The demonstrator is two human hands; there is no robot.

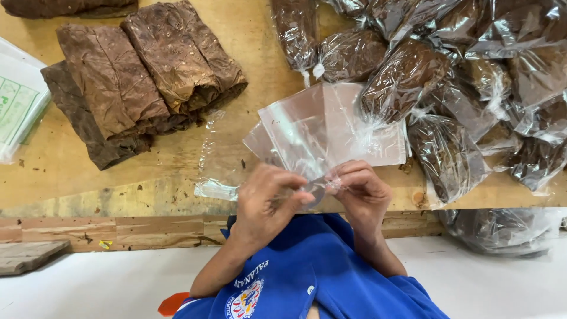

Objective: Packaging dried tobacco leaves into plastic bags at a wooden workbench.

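Both my hands meet at the near edge of a wooden table [71,177]. My left hand [267,201] and my right hand [361,192] pinch the mouth of an empty clear plastic bag [295,139] between their fingertips. The bag stands up from a small stack of flat clear bags [354,127] lying just beyond my hands. A loose clear wrapper [214,171] lies left of my left hand.
Folded brown leaf bundles [147,77] lie at the back left. Several brown bundles sealed in clear bags [449,88] are heaped at the right. A white packet with green print [18,106] sits at the far left edge. My blue shirt [319,272] fills the foreground.
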